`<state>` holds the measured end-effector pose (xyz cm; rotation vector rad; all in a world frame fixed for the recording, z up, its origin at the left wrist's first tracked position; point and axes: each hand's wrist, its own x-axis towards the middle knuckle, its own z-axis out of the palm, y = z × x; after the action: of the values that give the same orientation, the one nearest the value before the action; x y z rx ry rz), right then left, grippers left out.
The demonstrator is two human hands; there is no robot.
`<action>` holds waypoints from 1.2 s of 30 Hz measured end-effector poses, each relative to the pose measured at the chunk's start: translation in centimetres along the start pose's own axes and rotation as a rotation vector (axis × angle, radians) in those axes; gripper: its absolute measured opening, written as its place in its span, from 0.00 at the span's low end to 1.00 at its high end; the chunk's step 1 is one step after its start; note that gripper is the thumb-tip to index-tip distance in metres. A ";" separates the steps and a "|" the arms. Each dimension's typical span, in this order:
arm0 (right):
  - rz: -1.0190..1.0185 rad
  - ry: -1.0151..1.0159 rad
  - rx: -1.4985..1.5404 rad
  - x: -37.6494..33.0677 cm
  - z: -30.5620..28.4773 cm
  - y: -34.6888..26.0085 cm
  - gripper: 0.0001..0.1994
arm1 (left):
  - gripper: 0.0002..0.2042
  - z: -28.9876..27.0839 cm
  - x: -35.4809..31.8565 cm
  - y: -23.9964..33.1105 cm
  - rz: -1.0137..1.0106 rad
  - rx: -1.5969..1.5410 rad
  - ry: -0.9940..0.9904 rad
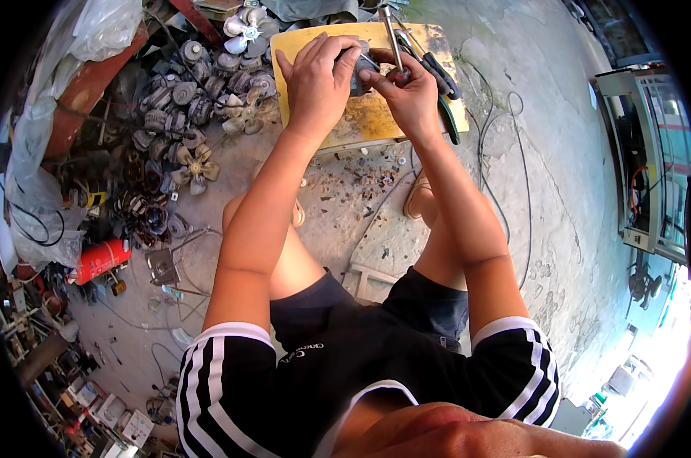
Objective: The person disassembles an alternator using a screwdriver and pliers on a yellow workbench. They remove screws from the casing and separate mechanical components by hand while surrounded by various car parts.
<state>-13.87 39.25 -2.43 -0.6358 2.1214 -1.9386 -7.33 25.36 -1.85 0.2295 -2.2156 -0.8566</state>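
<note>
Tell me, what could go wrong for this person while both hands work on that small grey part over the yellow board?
The left hand grips the small grey part while the right hand works a metal tool right beside it; a slip could jab the fingers. Loose hand tools lie at the edge of the yellow board and might get knocked off. Small scraps and thin cables litter the ground near the bare legs, a possible cut or trip hazard.

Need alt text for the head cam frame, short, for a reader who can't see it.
Seen from above, a seated person's left hand grips a small grey motor over a yellow board while the right hand works a screwdriver against it. A pile of small fan motors and a red cylinder lie on the concrete floor to the left.
</note>
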 end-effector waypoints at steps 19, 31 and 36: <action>-0.026 0.038 -0.260 0.3 -1.3 -0.8 0.11 | 0.25 -1.7 -0.8 0.4 0.132 0.217 -0.121; 0.144 -0.034 -0.732 2.6 -8.0 0.1 0.15 | 0.45 -2.5 -1.0 -0.5 0.190 0.428 -0.187; 0.119 0.005 -0.936 2.8 -6.6 0.9 0.17 | 0.45 -2.6 -1.0 -0.4 0.202 0.444 -0.191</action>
<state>-19.32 44.02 -2.15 -0.5972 2.9245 -0.7887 -4.86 24.16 -1.37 0.1333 -2.5379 -0.2787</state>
